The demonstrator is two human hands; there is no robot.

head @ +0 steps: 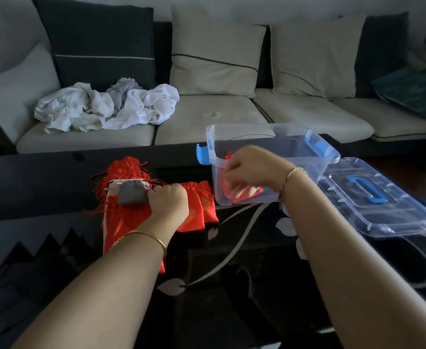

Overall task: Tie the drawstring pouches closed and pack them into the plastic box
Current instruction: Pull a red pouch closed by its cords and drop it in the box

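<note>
Home living room, sofa (pixel 206 117), cushions (pixel 217 51)

Table (pixel 43 187) in the foreground; sofa (pixel 206 117) behind it, along its far side. Pile of pouches (pixel 123 222) lies on the table, left of centre. Small pouch (pixel 132 193) sits on top of the pile; left hand (pixel 169 200) grips its right edge. Plastic box (pixel 315 170) stands on the table just right of the pile. Lid (pixel 373 197) lies flat on the table, just right of the box. Right hand (pixel 252 167) reaches over the near rim and holds a single pouch (pixel 228 190) inside the box, at its left end. Heap of cloth (pixel 106 104) lies on the sofa's left seat, behind the pile
</note>
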